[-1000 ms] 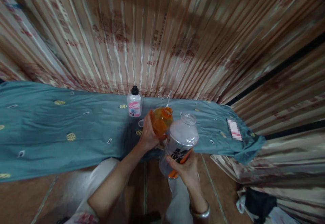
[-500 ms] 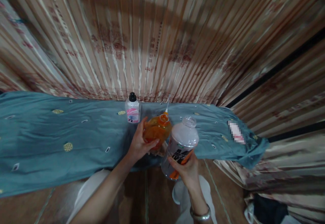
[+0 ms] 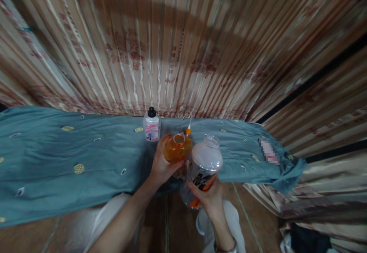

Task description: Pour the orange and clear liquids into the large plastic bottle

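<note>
1. The left hand [image 3: 161, 165] is raised in front of the body, fingers curled and thumb closed in a grip, palm turned toward the right.
2. The left forearm runs bare from the lower left up to that hand, wrist nearly straight.
3. The right hand [image 3: 208, 198] sits lower and nearer the body (just right of the left), fingers wrapped in a hold.
4. The right wrist wears a metal bangle [image 3: 225, 248] at the bottom edge.

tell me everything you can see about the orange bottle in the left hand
The orange bottle looks like translucent plastic with orange liquid inside. Its mouth is open, and an orange cap with a thin white nozzle hangs at the far rim. It stands roughly upright above the blue cloth's near edge, in the grip of the left hand, beside the clear bottle.
</note>
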Available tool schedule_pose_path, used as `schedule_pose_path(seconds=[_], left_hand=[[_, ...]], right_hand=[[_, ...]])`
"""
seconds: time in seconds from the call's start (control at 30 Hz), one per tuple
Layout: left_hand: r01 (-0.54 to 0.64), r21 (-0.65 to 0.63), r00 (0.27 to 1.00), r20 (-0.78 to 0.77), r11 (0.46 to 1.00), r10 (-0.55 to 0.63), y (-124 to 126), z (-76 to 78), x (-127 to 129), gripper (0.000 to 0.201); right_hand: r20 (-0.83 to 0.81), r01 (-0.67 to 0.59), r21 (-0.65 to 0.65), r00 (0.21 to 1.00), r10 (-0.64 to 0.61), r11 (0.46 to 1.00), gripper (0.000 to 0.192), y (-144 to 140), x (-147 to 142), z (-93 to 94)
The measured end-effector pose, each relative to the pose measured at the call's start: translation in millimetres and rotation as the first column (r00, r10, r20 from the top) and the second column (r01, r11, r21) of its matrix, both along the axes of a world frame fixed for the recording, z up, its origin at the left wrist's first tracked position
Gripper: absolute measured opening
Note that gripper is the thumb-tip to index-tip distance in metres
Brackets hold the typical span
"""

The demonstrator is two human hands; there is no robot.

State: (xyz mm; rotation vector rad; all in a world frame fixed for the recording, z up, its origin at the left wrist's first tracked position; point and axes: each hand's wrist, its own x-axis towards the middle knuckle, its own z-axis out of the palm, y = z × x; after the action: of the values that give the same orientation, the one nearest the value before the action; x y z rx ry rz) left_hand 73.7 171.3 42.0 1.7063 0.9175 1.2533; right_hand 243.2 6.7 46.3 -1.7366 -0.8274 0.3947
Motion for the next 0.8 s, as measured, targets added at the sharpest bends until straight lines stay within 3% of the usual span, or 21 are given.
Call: schedule_pose_path(seconds=[0.27,0.53,0.8], left_hand=[[0.221,0.044,0.975,-0.032,0.974,-0.220,-8,-4.5,-11,0.107],[0.175,-0.140,0.983,0.082,0.974,-0.165,-5,2.5,-7,0.107],[0.250,-0.158,0.961,0.165,0.955,-0.224,2,6.0,-9,0.103]], right_hand=[[-0.016,-0.080,0.002,0.997,0.080,0.997,0.067,8,1,18.2],[-0.038,-0.095,0.018,0.995,0.095,0.995,0.067,6,-1,12.1],[-0.053,-0.120,0.003,0.991,0.120,0.993,0.059,1,2,5.0]])
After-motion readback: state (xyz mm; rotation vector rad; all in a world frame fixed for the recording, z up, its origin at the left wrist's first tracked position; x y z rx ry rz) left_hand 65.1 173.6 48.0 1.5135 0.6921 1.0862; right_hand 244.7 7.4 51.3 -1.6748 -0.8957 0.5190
